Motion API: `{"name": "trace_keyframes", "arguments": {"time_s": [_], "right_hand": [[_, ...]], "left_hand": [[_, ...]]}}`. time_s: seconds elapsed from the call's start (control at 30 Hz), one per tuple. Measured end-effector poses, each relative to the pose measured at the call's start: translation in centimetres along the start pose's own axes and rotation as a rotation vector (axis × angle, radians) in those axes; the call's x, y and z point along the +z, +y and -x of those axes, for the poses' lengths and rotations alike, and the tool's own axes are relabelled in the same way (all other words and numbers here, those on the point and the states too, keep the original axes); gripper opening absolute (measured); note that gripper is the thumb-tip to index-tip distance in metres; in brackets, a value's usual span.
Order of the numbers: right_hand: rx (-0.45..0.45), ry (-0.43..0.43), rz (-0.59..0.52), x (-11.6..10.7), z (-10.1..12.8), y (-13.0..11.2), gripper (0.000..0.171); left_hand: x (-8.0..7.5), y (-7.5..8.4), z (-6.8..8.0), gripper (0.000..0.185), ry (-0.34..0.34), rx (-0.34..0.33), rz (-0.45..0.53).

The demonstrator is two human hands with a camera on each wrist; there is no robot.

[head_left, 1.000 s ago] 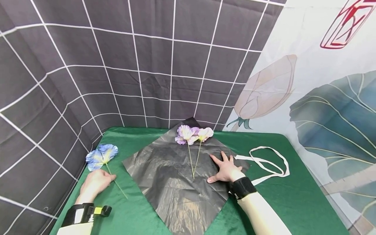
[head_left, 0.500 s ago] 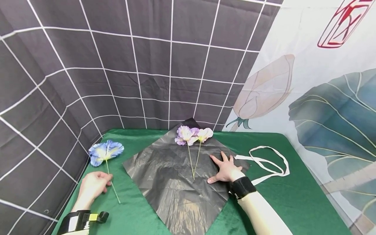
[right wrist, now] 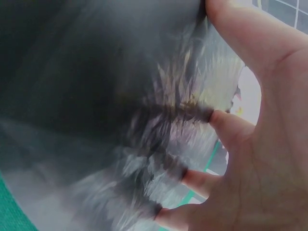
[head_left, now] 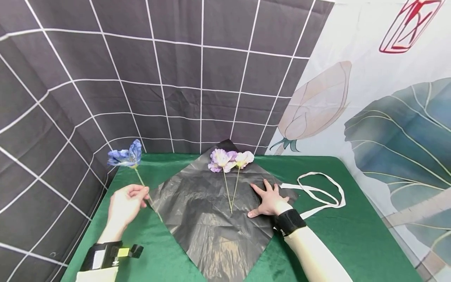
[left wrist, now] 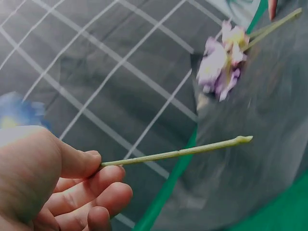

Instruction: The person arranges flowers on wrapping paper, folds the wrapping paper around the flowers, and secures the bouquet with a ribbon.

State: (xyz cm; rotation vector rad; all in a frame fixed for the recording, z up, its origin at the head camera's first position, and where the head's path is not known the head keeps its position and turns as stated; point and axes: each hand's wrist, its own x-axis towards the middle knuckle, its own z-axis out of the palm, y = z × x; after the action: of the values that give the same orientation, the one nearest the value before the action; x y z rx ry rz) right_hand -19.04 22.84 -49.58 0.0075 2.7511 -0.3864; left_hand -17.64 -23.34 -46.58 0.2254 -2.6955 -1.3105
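Note:
Between thumb and fingers my left hand (head_left: 127, 205) pinches the stem (left wrist: 178, 154) of a blue artificial flower (head_left: 127, 156), bloom up and leaning left, beside the left corner of a black wrapping sheet (head_left: 197, 227). In the left wrist view the stem's lower end points toward the sheet. My right hand (head_left: 270, 200) lies with spread fingers on the right part of that sheet; its fingertips touch the black surface in the right wrist view. A purple flower (head_left: 220, 158) and a pale pink-white flower (head_left: 244, 159) lie on the sheet, their stems meeting near its middle.
A looped white ribbon (head_left: 325, 199) lies right of the sheet on the green table cover (head_left: 352, 243). Behind the table hang a dark grid-patterned cloth (head_left: 179, 102) and a cloth printed with a lotus bud (head_left: 317, 102).
My left hand has lifted the blue flower and carried it rightward toward the sheet; its stem end now reaches the sheet's left edge. The right hand stays in place.

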Motion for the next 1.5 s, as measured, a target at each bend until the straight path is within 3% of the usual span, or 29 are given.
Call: {"name": "trace_keyframes", "arguments": {"time_s": [0.23, 0.63, 0.87, 1.13, 1.5], "right_hand": [[0.006, 0.014, 0.004, -0.7, -0.2, -0.1, 0.117], [0.001, 0.019, -0.012, 0.8, 0.6, -0.1, 0.116], [0.003, 0.030, -0.010, 0.3, 0.7, -0.1, 0.116], [-0.006, 0.035, -0.010, 0.2, 0.9, -0.3, 0.115], [-0.003, 0.034, -0.015, 0.2, 0.9, -0.2, 0.115]], "left_hand": [[4.0, 3.2, -0.8, 0.023, -0.088, 0.109, 0.042], [11.0, 5.9, 0.7, 0.012, -0.228, 0.147, 0.085], [14.5, 8.1, 0.4, 0.011, -0.267, 0.149, 0.157], [17.5, 9.2, -0.5, 0.012, -0.268, 0.129, 0.184], [19.7, 9.3, -1.1, 0.013, -0.290, 0.063, 0.244]]}}
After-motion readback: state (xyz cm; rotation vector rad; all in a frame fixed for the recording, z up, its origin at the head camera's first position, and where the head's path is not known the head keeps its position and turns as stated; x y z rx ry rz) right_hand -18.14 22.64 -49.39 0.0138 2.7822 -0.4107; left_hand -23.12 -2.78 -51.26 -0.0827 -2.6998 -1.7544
